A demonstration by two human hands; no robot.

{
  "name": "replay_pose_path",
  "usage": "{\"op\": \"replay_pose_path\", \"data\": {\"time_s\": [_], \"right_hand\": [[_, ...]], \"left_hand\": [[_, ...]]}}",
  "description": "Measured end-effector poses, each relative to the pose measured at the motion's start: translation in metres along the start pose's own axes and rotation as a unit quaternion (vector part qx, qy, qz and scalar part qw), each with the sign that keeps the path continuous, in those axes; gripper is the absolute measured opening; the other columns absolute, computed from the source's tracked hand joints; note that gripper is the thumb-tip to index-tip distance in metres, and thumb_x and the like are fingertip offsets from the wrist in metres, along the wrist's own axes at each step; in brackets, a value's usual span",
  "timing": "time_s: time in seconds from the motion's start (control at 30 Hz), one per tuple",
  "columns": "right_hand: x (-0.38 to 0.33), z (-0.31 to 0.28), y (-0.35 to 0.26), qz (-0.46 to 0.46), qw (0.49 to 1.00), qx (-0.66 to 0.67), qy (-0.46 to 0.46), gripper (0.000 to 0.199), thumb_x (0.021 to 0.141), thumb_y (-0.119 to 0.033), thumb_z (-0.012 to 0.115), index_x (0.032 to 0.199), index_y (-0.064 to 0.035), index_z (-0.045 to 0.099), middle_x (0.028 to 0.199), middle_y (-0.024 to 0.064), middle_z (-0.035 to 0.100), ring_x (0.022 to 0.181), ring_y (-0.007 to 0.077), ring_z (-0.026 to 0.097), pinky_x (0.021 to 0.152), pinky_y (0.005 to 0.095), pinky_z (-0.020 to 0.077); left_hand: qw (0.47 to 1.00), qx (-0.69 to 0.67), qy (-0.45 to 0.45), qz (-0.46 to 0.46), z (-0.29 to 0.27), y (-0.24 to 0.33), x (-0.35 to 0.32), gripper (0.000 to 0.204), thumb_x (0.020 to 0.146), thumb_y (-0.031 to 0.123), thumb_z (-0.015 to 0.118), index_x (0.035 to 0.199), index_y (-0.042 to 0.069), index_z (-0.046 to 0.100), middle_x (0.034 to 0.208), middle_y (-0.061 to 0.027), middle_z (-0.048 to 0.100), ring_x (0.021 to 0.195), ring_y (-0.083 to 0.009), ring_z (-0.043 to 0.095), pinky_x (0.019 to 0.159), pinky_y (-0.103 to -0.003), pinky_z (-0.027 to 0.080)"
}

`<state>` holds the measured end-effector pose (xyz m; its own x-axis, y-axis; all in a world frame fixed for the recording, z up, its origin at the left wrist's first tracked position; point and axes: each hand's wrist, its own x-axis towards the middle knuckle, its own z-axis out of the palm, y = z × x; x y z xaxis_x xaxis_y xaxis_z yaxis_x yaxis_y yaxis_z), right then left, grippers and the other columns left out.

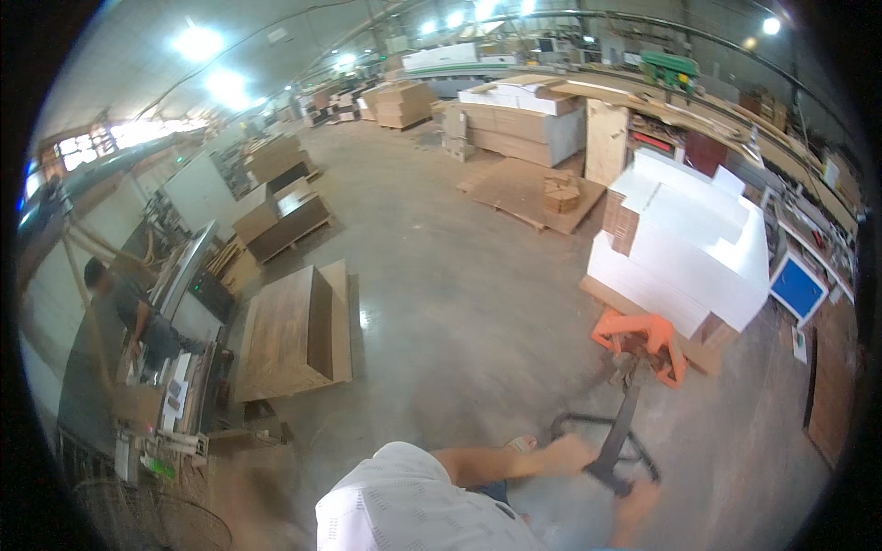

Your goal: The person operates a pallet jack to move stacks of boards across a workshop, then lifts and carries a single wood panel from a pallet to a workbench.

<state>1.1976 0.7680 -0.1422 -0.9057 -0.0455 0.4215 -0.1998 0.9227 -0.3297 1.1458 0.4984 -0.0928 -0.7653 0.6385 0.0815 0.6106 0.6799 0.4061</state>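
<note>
An orange pallet jack (654,332) stands ahead of me on the right, its front under a pallet of stacked white boards (680,248). Its dark handle (617,441) slants toward me and ends in a black loop. My left arm reaches across to the right, and my left hand (571,454) is closed at the left side of the handle. At the handle's near right end is my right hand (640,499), blurred by motion but seemingly wrapped round the grip. The fingers of both hands are hard to make out.
To the left, a brown board stack (285,335) sits on the floor, with more stacks behind it. A person (138,312) works at a machine at far left. Ahead lies a low pallet (524,193) with small pieces on it. A blue-fronted cabinet (797,286) stands at right.
</note>
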Motion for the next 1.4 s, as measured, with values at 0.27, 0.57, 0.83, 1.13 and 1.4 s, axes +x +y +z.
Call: {"op": "replay_pose_path", "data": {"time_s": [0.27,0.57,0.83,1.13,1.4], "right_hand": [[-0.049,0.007,-0.001,0.085,0.983,-0.066,-0.148,0.012,0.059,-0.009,0.068,0.069,-0.0030,0.065,0.074,0.0200,0.061,0.080,0.0399,0.062,0.089,0.0526,0.0475],[0.175,-0.077,-0.032,-0.020,0.992,-0.048,0.119,0.013,0.063,-0.015,0.070,0.072,-0.0110,0.061,0.072,0.0113,0.060,0.073,0.0331,0.061,0.065,0.0457,0.0468],[-0.064,0.014,-0.088,0.091,0.992,-0.029,-0.085,0.019,0.058,-0.012,0.072,0.073,-0.0096,0.060,0.078,0.0086,0.060,0.083,0.0302,0.058,0.085,0.0432,0.0458],[0.118,-0.069,-0.065,0.049,0.999,-0.002,-0.002,0.017,0.060,-0.019,0.074,0.073,-0.0129,0.065,0.075,0.0104,0.063,0.087,0.0324,0.063,0.086,0.0475,0.0467],[0.107,-0.030,-0.078,0.037,0.997,-0.007,0.061,0.035,0.054,-0.019,0.079,0.085,-0.0172,0.063,0.090,0.0038,0.064,0.093,0.0274,0.062,0.086,0.0451,0.0453]], "left_hand": [[0.985,0.003,-0.169,0.042,0.001,-0.025,-0.010,0.027,0.069,0.021,0.070,0.090,0.006,0.071,0.091,-0.0168,0.069,0.086,-0.0383,0.067,0.074,-0.052,0.050],[0.990,0.104,0.091,-0.008,-0.132,-0.047,0.103,0.022,0.071,0.029,0.077,0.083,0.014,0.066,0.082,-0.0077,0.069,0.078,-0.0297,0.066,0.068,-0.045,0.050],[0.992,-0.027,-0.109,0.060,0.024,-0.058,-0.082,0.034,0.071,0.021,0.074,0.100,0.009,0.063,0.087,-0.0101,0.068,0.083,-0.0308,0.066,0.079,-0.044,0.047],[0.995,-0.096,-0.012,0.025,-0.100,-0.069,0.070,0.027,0.069,0.024,0.075,0.087,0.006,0.069,0.080,-0.0185,0.069,0.075,-0.0354,0.069,0.063,-0.046,0.052],[0.990,0.100,0.091,0.023,-0.103,-0.069,0.043,0.033,0.061,0.036,0.082,0.082,0.014,0.070,0.079,-0.0101,0.071,0.072,-0.0322,0.069,0.065,-0.044,0.053]]}}
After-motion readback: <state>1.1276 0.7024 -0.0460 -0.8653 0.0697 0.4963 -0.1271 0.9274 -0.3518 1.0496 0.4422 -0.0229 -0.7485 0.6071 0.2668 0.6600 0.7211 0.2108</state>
